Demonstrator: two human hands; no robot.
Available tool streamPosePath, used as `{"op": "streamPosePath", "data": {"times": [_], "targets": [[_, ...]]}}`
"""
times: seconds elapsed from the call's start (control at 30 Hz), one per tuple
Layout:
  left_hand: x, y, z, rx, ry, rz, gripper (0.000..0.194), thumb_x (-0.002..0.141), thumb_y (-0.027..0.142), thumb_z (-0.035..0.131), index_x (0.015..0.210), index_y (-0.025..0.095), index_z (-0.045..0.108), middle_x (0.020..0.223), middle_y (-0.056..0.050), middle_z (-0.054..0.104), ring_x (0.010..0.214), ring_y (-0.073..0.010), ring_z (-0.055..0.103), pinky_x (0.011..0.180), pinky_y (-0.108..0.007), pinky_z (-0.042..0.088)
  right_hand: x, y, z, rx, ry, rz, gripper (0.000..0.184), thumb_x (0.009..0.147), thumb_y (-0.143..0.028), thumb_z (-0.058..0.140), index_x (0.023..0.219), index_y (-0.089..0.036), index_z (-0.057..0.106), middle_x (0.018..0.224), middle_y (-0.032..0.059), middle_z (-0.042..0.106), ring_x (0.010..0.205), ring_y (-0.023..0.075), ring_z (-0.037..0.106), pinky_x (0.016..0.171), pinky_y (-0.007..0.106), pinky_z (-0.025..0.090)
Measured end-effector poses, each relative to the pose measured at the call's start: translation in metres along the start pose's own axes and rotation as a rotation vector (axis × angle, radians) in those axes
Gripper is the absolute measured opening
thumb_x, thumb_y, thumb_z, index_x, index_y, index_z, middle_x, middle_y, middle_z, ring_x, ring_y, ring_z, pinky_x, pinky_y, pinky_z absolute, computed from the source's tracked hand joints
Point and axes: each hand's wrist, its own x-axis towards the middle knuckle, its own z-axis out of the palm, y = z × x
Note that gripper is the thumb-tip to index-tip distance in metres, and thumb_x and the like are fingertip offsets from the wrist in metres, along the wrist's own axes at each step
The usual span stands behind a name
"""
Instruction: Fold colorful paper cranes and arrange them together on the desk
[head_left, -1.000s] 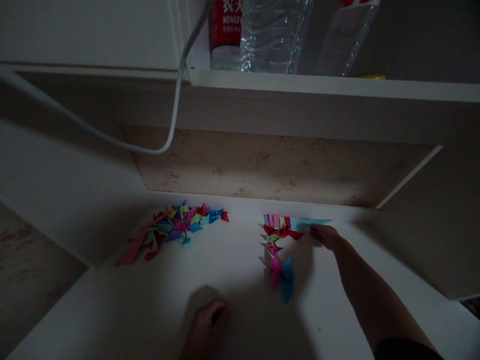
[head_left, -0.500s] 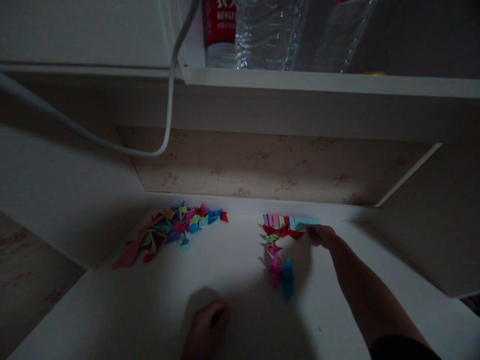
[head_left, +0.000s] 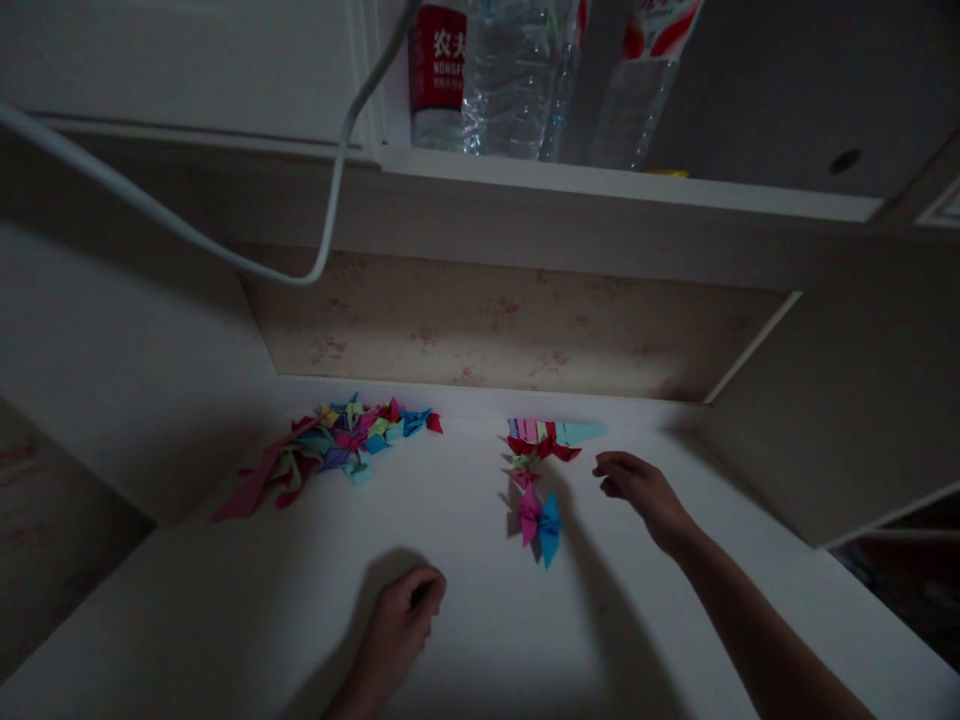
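My right hand hovers over the white desk surface just right of a group of folded paper cranes. Nothing shows in it; its fingers are loosely bent, with the thumb a little apart. Along the back edge runs a row of folded paper ending in a light blue paper crane. In front of that row lie red paper cranes, smaller green and pink ones, then a magenta crane and a blue crane side by side. My left hand is curled into a loose fist near the front, apart from the paper.
A heap of colourful paper cranes lies at the back left. Overhead, a shelf holds clear plastic bottles and a red-labelled one. A white cable hangs across the upper left. Side panels flank the desk.
My right hand has let go of the light blue paper crane at the row's end and drawn back toward me. The left hand stays curled. The view has shifted slightly.
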Motion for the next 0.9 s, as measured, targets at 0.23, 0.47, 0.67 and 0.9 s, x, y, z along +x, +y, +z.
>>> {"op": "streamPosePath", "data": {"times": [0.23, 0.47, 0.67, 0.9], "targets": [[-0.003, -0.001, 0.003, 0.076, -0.029, 0.130, 0.027, 0.082, 0.042, 0.052, 0.075, 0.018, 0.062, 0.058, 0.004, 0.050, 0.047, -0.0102, 0.046, 0.042, -0.018, 0.035, -0.128, 0.068, 0.097, -0.015, -0.358, -0.118, 0.025, 0.083, -0.039, 0.054, 0.080, -0.016, 0.062, 0.069, 0.0007, 0.062, 0.050, 0.0104, 0.050, 0.048, 0.022, 0.039], [-0.013, 0.007, 0.002, 0.256, -0.001, 0.322, 0.022, 0.085, 0.028, 0.048, 0.078, 0.019, 0.066, 0.076, -0.003, 0.068, 0.074, -0.0172, 0.062, 0.069, -0.023, 0.046, -0.188, 0.092, 0.162, -0.390, -0.421, -0.414, 0.022, 0.089, -0.025, 0.044, 0.090, -0.022, 0.066, 0.084, 0.0027, 0.070, 0.075, 0.0172, 0.063, 0.069, 0.025, 0.042], [-0.012, 0.011, 0.003, 0.302, -0.009, 0.339, 0.023, 0.085, 0.027, 0.048, 0.074, 0.019, 0.066, 0.072, -0.002, 0.067, 0.071, -0.0167, 0.061, 0.065, -0.023, 0.045, -0.189, 0.091, 0.155, -0.410, -0.437, -0.466, 0.024, 0.089, -0.019, 0.043, 0.086, -0.022, 0.066, 0.082, 0.0012, 0.070, 0.074, 0.0147, 0.063, 0.069, 0.021, 0.043], [-0.015, 0.013, 0.005, 0.309, -0.015, 0.331, 0.024, 0.087, 0.029, 0.046, 0.076, 0.018, 0.066, 0.072, -0.002, 0.068, 0.070, -0.0160, 0.062, 0.066, -0.022, 0.045, -0.189, 0.094, 0.154, -0.438, -0.439, -0.474, 0.024, 0.088, -0.018, 0.043, 0.086, -0.021, 0.066, 0.083, 0.0023, 0.070, 0.076, 0.0156, 0.063, 0.070, 0.021, 0.043]]}}
